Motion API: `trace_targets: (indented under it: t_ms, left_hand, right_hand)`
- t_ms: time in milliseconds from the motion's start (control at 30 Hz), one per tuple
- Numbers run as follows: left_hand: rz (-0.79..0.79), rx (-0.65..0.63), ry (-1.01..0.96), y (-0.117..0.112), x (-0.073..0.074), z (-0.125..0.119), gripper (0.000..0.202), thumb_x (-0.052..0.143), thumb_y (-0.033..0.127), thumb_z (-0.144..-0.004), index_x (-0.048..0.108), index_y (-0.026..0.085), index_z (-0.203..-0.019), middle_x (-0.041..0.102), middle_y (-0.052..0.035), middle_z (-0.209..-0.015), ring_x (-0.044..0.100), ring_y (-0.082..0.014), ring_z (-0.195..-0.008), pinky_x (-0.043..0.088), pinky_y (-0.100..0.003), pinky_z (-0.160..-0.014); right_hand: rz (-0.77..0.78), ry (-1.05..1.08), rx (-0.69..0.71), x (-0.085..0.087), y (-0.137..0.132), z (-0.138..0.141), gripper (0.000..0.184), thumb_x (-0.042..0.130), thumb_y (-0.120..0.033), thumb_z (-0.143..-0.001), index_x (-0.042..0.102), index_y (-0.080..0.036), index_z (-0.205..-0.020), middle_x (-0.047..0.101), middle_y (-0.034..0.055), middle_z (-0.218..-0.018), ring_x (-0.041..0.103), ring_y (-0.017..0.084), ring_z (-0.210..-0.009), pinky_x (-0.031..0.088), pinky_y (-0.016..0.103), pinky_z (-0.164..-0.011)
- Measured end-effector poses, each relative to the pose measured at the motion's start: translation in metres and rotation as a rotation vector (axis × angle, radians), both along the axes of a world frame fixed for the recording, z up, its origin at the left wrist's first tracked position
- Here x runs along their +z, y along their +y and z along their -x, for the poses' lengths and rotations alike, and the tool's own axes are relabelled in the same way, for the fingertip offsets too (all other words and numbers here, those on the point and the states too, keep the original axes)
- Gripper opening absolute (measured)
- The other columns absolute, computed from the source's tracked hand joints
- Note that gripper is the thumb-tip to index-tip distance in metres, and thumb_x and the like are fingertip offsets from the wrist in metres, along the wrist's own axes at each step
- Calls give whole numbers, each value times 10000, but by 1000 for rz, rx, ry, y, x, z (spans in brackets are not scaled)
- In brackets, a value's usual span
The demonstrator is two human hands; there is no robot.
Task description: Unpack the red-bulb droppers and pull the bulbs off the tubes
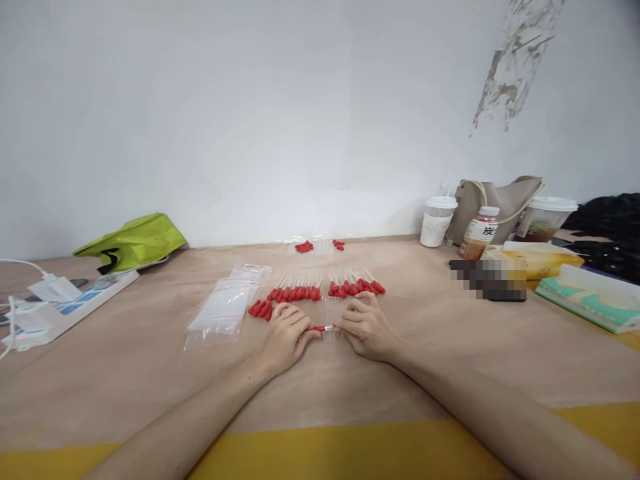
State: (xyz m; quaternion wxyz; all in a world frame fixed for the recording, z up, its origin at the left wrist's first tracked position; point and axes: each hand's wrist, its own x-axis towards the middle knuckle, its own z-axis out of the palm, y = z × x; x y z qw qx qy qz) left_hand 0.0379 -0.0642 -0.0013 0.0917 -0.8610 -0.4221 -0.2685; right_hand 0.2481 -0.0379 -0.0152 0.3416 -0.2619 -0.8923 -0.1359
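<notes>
Between the fingers of my left hand (287, 339) is a red rubber bulb (317, 328). My right hand (369, 328) pinches a clear glass dropper tube (329, 327), whose end meets the bulb. How far the tube sits inside the bulb is too small to tell. Several bare glass tubes (331, 307) lie side by side just beyond my fingertips. Behind them are two rows of glass droppers with red bulbs, a left row (295, 292) and a right row (356, 287), bulbs toward me. Loose red bulbs (259, 309) lie beside my left hand.
Clear zip bags (220, 307) lie to the left. Other clear bags with red bulbs (304, 247) rest against the wall. A power strip (80, 310) and green pouch (137, 241) are far left. Cups, a bottle (479, 233), a phone and a tissue pack (590, 300) stand right.
</notes>
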Motion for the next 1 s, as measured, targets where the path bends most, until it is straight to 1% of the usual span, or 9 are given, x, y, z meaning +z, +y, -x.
trace_targets:
  t_ms: [200, 333, 467, 533, 633, 733, 833, 900, 1000]
  left_hand:
    - [26, -27, -4, -5, 1, 1, 267, 411, 320, -863, 568, 192, -689, 591, -17, -681, 486, -157, -731, 315, -339, -783]
    - [53, -57, -36, -6, -1, 1, 244, 412, 307, -862, 578, 196, -722, 597, -21, -699, 490, -164, -741, 335, -329, -730]
    - [47, -53, -159, -4, 1, 9, 224, 419, 282, -855, 587, 193, -737, 597, -26, -700, 503, -160, -729, 377, -311, -706]
    - [21, 11, -303, 0, 8, 19, 204, 424, 276, -847, 593, 191, -771, 610, -32, -764, 526, -156, -767, 405, -296, -730]
    - [-6, 196, -473, 9, 22, 42, 216, 435, 308, -824, 617, 196, -861, 608, -40, -906, 546, -164, -855, 433, -279, -761]
    - [-15, 438, -496, 20, 31, 74, 306, 416, 329, -790, 632, 186, -953, 583, -63, -934, 547, -192, -875, 452, -293, -745]
    - [70, 625, -432, 30, 31, 102, 367, 410, 306, -733, 638, 156, -977, 587, -77, -827, 561, -226, -822, 460, -329, -706]
    - [135, 637, -436, 34, 27, 112, 385, 424, 324, -715, 622, 147, -993, 595, -65, -783, 574, -217, -764, 465, -324, -677]
    - [194, 544, -484, 34, 22, 111, 396, 471, 402, -707, 573, 160, -1002, 610, -40, -782, 580, -179, -689, 462, -279, -620]
  right_hand:
    - [13, -6, -9, -1, -2, -2, 231, 410, -251, -856, 629, -234, -784, 559, -12, -599, 439, 127, -712, 218, 359, -870]
    - [31, 3, -2, -1, -4, -5, 237, 409, -268, -857, 635, -242, -792, 563, -11, -596, 436, 132, -710, 223, 365, -866]
    - [50, 54, -28, 1, -1, -14, 245, 412, -274, -855, 645, -242, -784, 580, -7, -601, 456, 138, -721, 238, 364, -863]
    - [82, 108, -101, 4, 1, -20, 255, 415, -286, -857, 654, -240, -781, 613, 4, -649, 476, 141, -724, 254, 356, -846]
    - [133, 189, -239, 6, 5, -25, 257, 418, -319, -860, 665, -251, -837, 657, 15, -734, 516, 142, -719, 279, 333, -801]
    - [161, 241, -318, 6, 8, -24, 251, 424, -328, -855, 664, -255, -865, 672, 13, -765, 548, 142, -726, 292, 310, -777]
    - [170, 262, -343, 3, 10, -24, 235, 420, -283, -843, 650, -247, -871, 672, 14, -768, 556, 145, -720, 299, 303, -756]
    - [168, 257, -361, 0, 11, -24, 211, 431, -258, -823, 637, -232, -862, 667, 19, -749, 555, 153, -716, 300, 304, -738]
    - [152, 221, -392, -2, 13, -24, 161, 455, -241, -797, 611, -212, -770, 654, 16, -694, 548, 155, -694, 290, 310, -736]
